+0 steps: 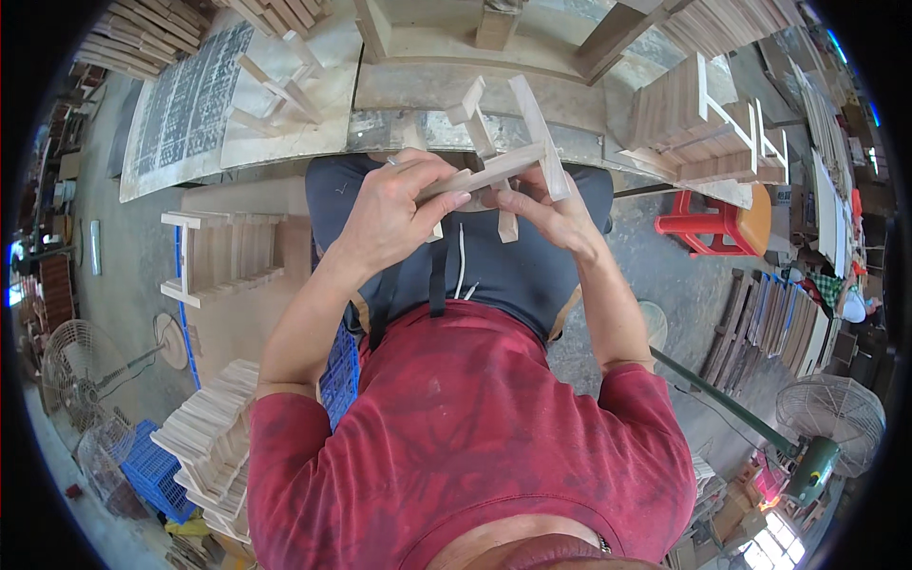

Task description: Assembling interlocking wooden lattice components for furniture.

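Observation:
A pale wooden frame [508, 166], made of straight bars joined crosswise, is held over my lap at the near edge of the workbench. My left hand [391, 204] is closed round the left end of its crossbar, thumb along the near side. On the right, my right hand [553, 217] grips the frame near a joint, with its thumb pointing inward; some of its fingers are hidden behind the wood. The upper bars of the frame reach over the workbench [427, 85]. A similar wooden frame [285, 95] lies on the bench to the left.
Nested wooden frames [689, 123] stand at the bench's right end. More stacked frames [233, 256] are at my left, with a pile of wooden parts [214, 437] nearer. A red stool [698, 228] stands at right. Fans [81, 366] flank me; a blue crate [157, 470] sits lower left.

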Motion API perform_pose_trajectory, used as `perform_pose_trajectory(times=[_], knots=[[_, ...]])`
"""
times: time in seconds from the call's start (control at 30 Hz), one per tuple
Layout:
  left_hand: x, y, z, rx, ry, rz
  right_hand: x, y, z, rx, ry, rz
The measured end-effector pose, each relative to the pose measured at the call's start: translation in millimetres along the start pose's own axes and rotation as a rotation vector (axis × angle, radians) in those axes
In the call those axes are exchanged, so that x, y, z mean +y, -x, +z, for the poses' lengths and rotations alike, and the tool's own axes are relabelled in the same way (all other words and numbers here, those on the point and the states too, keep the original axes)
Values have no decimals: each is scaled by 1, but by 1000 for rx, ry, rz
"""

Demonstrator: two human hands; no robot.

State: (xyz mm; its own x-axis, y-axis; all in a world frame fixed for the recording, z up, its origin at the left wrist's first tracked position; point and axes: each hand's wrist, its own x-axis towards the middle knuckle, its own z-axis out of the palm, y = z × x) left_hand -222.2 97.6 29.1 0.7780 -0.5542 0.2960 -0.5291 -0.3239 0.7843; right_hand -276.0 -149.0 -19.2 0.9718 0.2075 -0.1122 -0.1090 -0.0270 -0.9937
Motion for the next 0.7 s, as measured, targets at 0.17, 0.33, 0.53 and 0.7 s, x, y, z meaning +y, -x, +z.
perform_pose_trajectory(times=[0.17,0.33,0.53,0.7], knots=[[-5,-6,1,-170,206,-324,-3,1,5,2,-91,-56],[-19,-13,-2,-290,439,-465,-1,-4,-5,-78,-96,56],[-33,-29,-5,-393,581,-545,-3,-12,1,-40,-224,36],[-44,-31,-2,-408,636,-564,-1,-16,9,-1,-311,22]])
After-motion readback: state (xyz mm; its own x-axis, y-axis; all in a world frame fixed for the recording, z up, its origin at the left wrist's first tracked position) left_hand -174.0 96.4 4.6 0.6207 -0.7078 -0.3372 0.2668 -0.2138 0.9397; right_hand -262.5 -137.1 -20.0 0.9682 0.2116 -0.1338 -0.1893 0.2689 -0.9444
